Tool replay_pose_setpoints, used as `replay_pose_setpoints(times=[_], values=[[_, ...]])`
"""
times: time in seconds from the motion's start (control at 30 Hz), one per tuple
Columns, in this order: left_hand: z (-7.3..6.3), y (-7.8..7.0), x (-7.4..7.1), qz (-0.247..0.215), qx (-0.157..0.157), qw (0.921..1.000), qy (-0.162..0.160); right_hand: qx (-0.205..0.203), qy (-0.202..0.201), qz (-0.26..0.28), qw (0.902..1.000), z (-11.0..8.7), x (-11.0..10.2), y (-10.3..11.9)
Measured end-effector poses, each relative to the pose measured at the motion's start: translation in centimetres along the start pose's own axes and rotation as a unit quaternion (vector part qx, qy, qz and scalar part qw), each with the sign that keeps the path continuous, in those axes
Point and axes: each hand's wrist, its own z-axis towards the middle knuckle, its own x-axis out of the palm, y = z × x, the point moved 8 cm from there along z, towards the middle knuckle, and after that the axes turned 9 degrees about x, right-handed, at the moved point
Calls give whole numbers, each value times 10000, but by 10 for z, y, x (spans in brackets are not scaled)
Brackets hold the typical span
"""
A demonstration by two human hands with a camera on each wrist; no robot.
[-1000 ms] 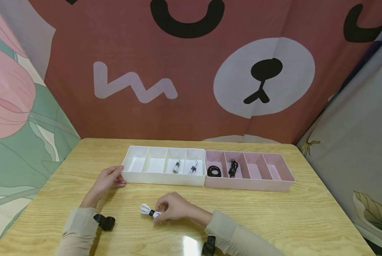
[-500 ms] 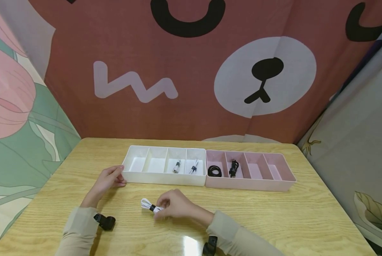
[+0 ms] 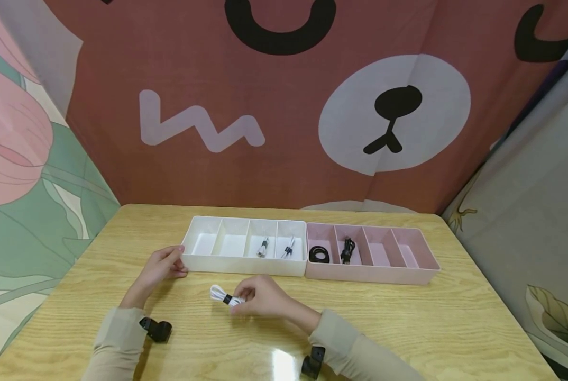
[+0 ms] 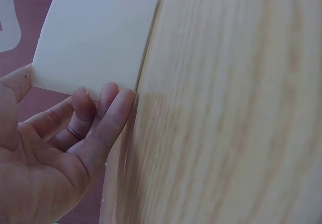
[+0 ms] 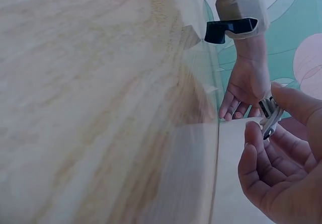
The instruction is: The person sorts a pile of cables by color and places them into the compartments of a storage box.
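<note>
My right hand point(image 3: 265, 297) pinches a white cable point(image 3: 219, 292), coiled and bound with a black strap, over the table in front of the white box. Its looped end points left; in the right wrist view the plug end of the cable point(image 5: 272, 118) shows between thumb and fingertips. My left hand point(image 3: 159, 267) rests against the left end of the white divided box point(image 3: 246, 265). In the left wrist view the fingertips point(image 4: 126, 99) touch that box's lower corner, with the thumb up at its rim. Two small white cables point(image 3: 289, 247) lie in the box's two right compartments.
A pink divided box point(image 3: 374, 274) stands end to end with the white one. A black coiled cable point(image 3: 319, 254) and a black bundled cable point(image 3: 347, 251) lie in its two left compartments. A printed cloth point(image 3: 284, 180) hangs behind the wooden table point(image 3: 388, 328).
My right hand has moved away from me, toward the white box, carrying the white cable with it. The left hand stays at the box's end.
</note>
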Motion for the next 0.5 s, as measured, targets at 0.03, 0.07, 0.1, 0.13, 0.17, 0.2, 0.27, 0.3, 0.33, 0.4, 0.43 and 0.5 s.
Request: replay_pose_setpoints(times=[0.03, 0.07, 0.1, 0.13, 0.17, 0.2, 0.27, 0.3, 0.33, 0.4, 0.43, 0.5], values=[[0, 0, 0, 4, 1, 10000, -1, -12, -24, -34, 10000, 0, -1, 1], [0, 0, 0, 5, 5, 10000, -2, -26, -49, -53, 10000, 1, -3, 1], [0, 0, 0, -1, 5, 10000, 0, -41, -75, -60, 9999, 1, -4, 3], [0, 0, 0, -8, 9, 10000, 5, -58, -110, -69, 9999, 2, -6, 4], [0, 0, 0, -17, 15, 10000, 12, -65, -151, -68, 9998, 2, -7, 5], [0, 0, 0, -28, 20, 10000, 20, -67, -191, -59, 9998, 3, -9, 6], [0, 0, 0, -39, 42, 10000, 32, -81, -271, -52, 9996, 4, -12, 8], [0, 0, 0, -44, 53, 10000, 38, -86, -302, -51, 9995, 4, -14, 10], [0, 0, 0, -41, 63, 10000, 42, -97, -330, -57, 9994, 5, -15, 11], [0, -1, 0, -30, 74, 10000, 44, -110, -390, -66, 9992, 5, -17, 12], [0, -1, 0, -21, 76, 10000, 44, -94, -424, -63, 9990, 6, -18, 12], [0, -1, 0, -33, 89, 9999, 53, -90, -497, -50, 9987, 7, -20, 13]])
